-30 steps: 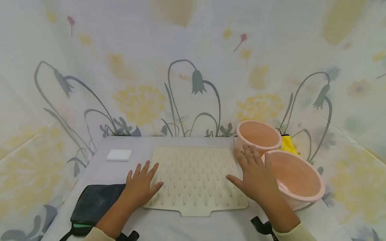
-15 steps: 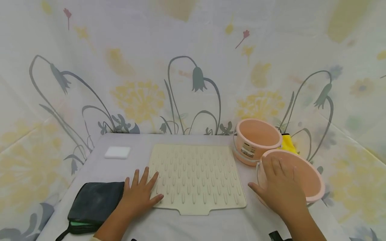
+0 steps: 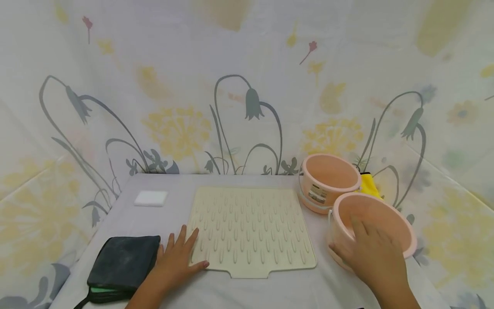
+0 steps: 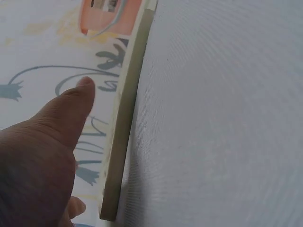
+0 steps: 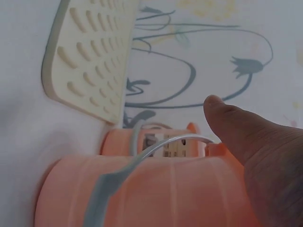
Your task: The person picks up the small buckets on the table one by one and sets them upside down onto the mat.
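In the head view, my left hand spreads its fingers at the front left corner of a cream washboard-like board with raised oval ridges. Its thumb stands straight beside the board's edge in the left wrist view; contact is unclear. My right hand hangs over the near pink bucket, fingertips inside its mouth. In the right wrist view, that thumb extends above the rim, and the bucket's grey-white handle hangs down its side. I cannot tell whether the right fingers touch the bucket.
A second pink bucket with a label stands behind the first. Something yellow shows behind both. A dark zip pouch lies left of my left forearm, and a white block lies at the back left. A flowered curtain backs the table.
My right hand has moved right and nearer me, from beside the far bucket to the near bucket's mouth. My left hand has shifted slightly nearer me. The board and buckets have stayed put.
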The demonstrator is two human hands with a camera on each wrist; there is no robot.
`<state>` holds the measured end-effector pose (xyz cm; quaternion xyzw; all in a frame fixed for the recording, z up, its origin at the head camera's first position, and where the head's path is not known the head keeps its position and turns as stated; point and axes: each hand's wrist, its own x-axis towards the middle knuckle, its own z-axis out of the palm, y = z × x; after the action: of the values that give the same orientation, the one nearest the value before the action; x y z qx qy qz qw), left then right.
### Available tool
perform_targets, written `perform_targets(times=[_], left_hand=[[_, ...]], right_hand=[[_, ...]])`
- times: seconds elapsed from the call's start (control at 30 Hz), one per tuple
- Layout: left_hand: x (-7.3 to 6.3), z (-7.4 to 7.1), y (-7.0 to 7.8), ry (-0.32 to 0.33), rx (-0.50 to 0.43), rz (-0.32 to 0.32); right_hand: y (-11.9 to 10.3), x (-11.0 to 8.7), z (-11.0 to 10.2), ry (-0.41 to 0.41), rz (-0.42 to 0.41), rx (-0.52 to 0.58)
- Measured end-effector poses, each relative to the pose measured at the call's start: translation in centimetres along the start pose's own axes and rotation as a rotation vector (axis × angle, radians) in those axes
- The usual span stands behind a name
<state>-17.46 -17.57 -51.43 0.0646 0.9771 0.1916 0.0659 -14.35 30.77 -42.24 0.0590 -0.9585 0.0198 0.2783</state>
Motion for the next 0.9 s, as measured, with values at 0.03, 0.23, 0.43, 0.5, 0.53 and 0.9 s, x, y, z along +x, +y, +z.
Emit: perform_targets(times=[0.03, 0.23, 0.43, 0.5, 0.53, 0.9], left_hand=[[0.0, 0.1, -0.1, -0.012, -0.013, -0.009], [-0.4, 0.4, -0.6, -0.057, -0.050, -0.029], [-0.3, 0.5, -1.1, -0.059, -0.097, -0.027], [-0.3, 0.6, -1.2, -0.052, -0.105, -0.027], [-0.3, 0.7, -1.3, -0.047, -0.104, -0.025], [0.1, 0.9, -1.5, -0.037, -0.109, -0.060]], right_hand=[[0.0, 0.0, 0.1, 0.032, -0.020, -0.002], [0.0, -0.2, 0.5, 0.103, -0.055, -0.005], [0.1, 0.0, -0.1, -0.083, 0.039, 0.024], [0.1, 0.1, -0.3, -0.136, 0.066, 0.035], [0.1, 0.1, -0.4, -0.150, 0.069, 0.037], [0.1, 0.2, -0.9, -0.271, 0.125, 0.043]])
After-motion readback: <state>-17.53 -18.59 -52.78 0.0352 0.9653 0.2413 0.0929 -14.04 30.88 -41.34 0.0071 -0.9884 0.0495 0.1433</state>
